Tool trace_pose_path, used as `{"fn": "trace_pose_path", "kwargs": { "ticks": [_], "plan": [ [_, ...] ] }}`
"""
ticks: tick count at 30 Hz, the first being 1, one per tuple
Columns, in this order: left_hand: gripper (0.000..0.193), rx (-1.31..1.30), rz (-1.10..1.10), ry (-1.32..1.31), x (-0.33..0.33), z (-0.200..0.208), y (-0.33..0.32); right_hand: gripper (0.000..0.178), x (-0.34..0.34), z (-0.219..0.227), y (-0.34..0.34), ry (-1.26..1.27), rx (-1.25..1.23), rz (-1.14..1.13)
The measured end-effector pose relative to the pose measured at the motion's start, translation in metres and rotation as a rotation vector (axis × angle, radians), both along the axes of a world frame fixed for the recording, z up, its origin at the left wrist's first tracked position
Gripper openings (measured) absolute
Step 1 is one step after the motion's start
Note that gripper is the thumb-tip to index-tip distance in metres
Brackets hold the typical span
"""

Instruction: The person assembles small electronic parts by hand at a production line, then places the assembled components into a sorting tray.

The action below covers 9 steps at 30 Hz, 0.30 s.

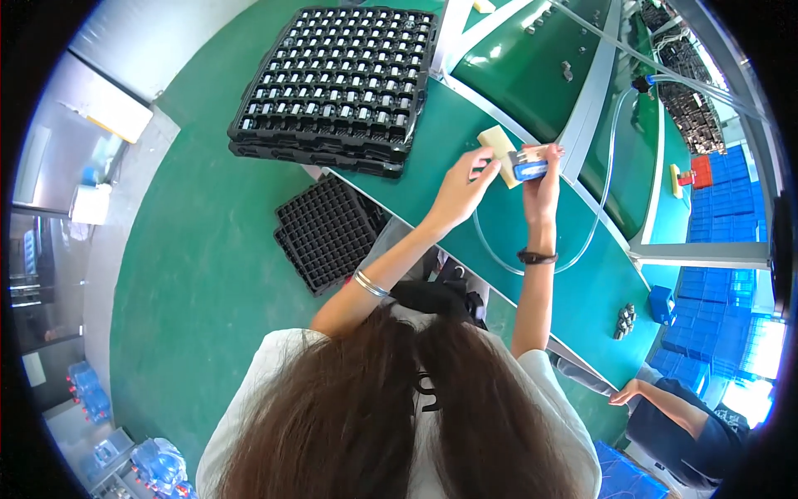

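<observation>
My left hand (pixel 460 193) is bent with its fingertips drawn together beside a pale yellow foam block (pixel 500 152) over the green table. What those fingers hold, if anything, is too small to make out. My right hand (pixel 542 193) is closed around a small blue object (pixel 530 170) with a pale upper part, its exact kind unclear. This object is close against the right side of the foam block. A clear hose (pixel 499 261) loops on the table below both hands.
Stacked black trays (pixel 237 143) with rows of small metallic parts rest at the table's far left. Another black tray (pixel 328 233) sits lower, beside the table. Small metal parts (pixel 625 321) and a blue box (pixel 662 305) are at right, near another person's hand (pixel 633 392). Beyond runs a green conveyor belt (pixel 532 83).
</observation>
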<state>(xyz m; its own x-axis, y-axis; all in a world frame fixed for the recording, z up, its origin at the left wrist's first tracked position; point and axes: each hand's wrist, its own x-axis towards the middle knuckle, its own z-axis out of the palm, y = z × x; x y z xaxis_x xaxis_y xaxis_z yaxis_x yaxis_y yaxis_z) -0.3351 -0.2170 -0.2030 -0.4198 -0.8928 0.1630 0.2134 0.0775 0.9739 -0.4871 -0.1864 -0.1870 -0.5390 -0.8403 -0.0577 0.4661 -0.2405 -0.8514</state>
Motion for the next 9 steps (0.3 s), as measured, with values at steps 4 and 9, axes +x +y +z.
{"fn": "trace_pose_path", "kwargs": {
  "ticks": [4,9],
  "plan": [
    [0.034,0.203,-0.174,0.084,0.004,0.014,0.011,0.033,0.040,0.020,0.023,0.106,0.068,0.003],
    [0.030,0.326,-0.156,0.135,0.040,0.019,0.017,0.032,0.031,0.014,0.041,-0.170,-0.053,-0.105]
  ]
}}
